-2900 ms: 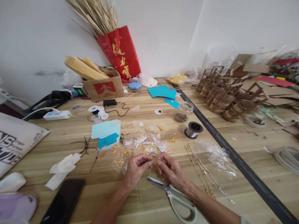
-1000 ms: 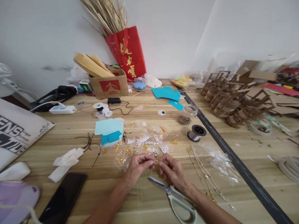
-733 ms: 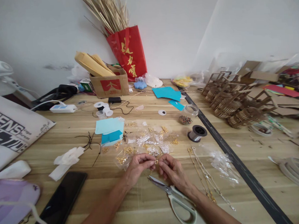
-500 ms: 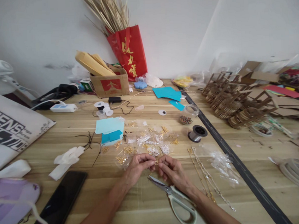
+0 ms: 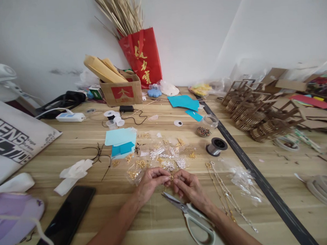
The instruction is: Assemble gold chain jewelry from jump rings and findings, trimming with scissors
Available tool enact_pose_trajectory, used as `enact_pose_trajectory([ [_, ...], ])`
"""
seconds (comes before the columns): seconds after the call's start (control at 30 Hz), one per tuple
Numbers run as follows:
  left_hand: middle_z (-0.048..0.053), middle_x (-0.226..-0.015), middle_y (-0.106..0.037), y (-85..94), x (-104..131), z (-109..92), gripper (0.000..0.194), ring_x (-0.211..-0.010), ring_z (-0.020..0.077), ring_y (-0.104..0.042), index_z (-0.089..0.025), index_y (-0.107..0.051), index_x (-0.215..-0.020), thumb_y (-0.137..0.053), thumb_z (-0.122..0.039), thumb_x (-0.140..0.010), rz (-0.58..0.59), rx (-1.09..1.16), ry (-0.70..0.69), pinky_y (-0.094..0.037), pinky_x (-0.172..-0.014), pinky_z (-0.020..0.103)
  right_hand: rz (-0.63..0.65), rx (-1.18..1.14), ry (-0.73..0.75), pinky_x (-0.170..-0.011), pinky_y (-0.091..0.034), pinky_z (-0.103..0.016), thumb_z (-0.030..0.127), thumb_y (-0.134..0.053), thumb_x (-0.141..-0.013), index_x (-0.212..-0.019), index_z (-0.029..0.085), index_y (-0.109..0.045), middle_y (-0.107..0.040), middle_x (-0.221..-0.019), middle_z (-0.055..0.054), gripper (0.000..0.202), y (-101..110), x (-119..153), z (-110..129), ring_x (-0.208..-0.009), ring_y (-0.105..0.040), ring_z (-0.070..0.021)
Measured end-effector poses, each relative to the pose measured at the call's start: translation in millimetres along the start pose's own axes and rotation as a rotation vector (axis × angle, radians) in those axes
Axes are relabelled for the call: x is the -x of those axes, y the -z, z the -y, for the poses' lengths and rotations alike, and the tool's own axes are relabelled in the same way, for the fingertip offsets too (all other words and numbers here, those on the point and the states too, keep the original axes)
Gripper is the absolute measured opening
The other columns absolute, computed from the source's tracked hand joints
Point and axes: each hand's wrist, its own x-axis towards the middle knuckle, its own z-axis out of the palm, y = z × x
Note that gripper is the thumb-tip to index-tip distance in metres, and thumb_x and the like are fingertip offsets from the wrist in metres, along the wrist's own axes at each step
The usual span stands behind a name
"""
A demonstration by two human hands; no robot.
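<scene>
Wood-grain desk (image 5: 135, 228) is well covered. Scissors (image 5: 185, 208) are laid just nearside of right grip (image 5: 189, 186); chains (image 5: 225, 194) are placed to its right, wire spool (image 5: 213, 149) set beyond. Bagged gold and silver parts (image 5: 169, 165) are spread past left grip (image 5: 152, 180); phone (image 5: 66, 220) is parked nearside-left.

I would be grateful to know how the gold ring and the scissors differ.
The ring is tiny and gold; the scissors are far larger, with grey blades and pale handles. The ring is pinched in the left hand; the scissors lie on the table, unheld. Both are near the right hand.
</scene>
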Motion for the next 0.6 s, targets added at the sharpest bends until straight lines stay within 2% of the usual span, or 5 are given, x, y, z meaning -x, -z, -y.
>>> enact_pose_trajectory([
  [0.37,0.002,-0.059,-0.067,0.0,0.9,-1.0,0.014,-0.056,0.0123,-0.058,-0.012,-0.071,-0.072,-0.075,-0.023,-0.064,0.043,0.043,0.024,-0.044,-0.059,0.024,0.018,-0.059,-0.012,-0.043,-0.038,-0.018,0.049,-0.060,-0.082,-0.077,0.015,-0.056,-0.057,-0.058,0.002,0.034,0.2,-0.4,4.9,-0.043,-0.046,-0.0067],
  [0.6,0.002,-0.058,-0.066,0.8,0.7,0.0,0.012,-0.055,0.0120,-0.057,-0.012,-0.070,-0.072,-0.074,-0.021,-0.065,0.047,-0.003,-0.001,-0.044,-0.058,0.024,0.021,-0.079,-0.019,-0.041,-0.037,-0.017,0.046,-0.061,-0.083,-0.077,0.014,-0.057,-0.057,-0.057,0.002,0.032,0.6,-0.7,5.5,-0.041,-0.045,-0.0058],
])
